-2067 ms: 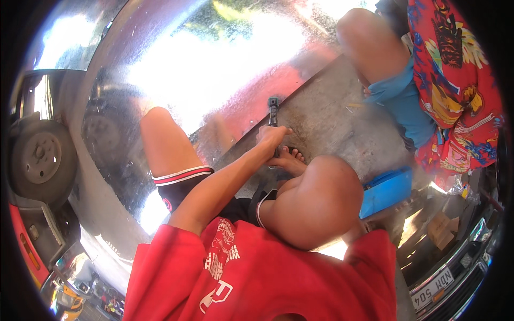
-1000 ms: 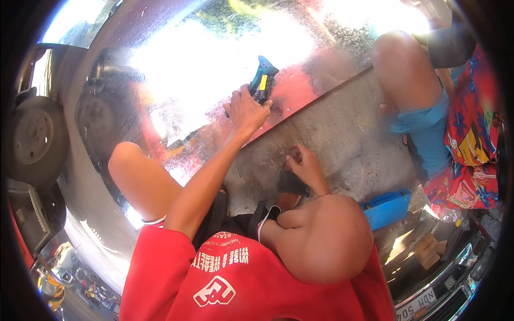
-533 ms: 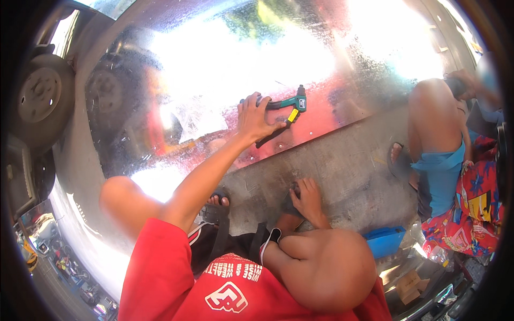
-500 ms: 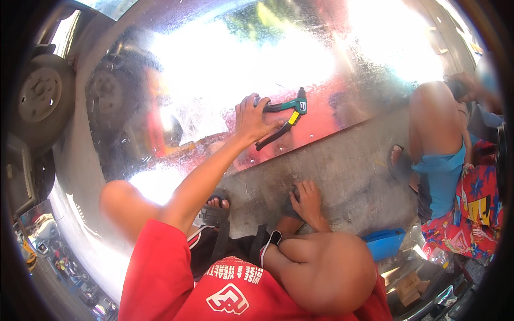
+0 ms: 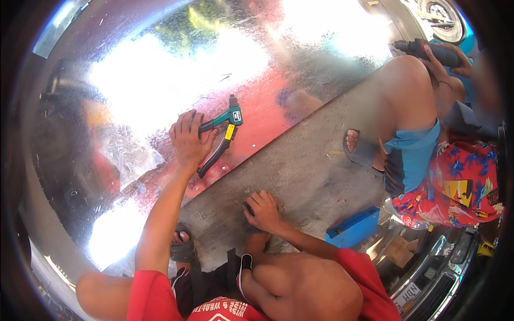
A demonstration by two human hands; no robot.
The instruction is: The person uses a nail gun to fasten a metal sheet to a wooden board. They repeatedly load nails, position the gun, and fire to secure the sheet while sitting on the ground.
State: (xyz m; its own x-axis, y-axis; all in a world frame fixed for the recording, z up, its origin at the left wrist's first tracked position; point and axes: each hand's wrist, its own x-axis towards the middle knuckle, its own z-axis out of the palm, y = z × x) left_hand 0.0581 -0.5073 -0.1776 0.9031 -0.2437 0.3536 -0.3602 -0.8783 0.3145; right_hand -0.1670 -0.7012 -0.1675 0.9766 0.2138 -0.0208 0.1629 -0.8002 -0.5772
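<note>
My left hand (image 5: 187, 140) reaches out over a big shiny metal sheet (image 5: 160, 69) and rests on one handle of a green and black hand riveter (image 5: 222, 132) lying on the sheet. The riveter's handles are spread apart. My right hand (image 5: 262, 209) presses down on the grey concrete ground (image 5: 310, 160) just in front of my bent knee, fingers curled over something small and dark that I cannot make out.
Another person (image 5: 428, 155) in blue shorts and a patterned shirt squats at the right, holding a dark power tool (image 5: 428, 51). A blue box (image 5: 353, 228) lies on the concrete near my knee. A vehicle's front bumper (image 5: 433, 273) is at lower right.
The view has swung, so the riveter and my left hand now sit nearer the middle. My left hand stays on the riveter; my right hand stays on the ground.
</note>
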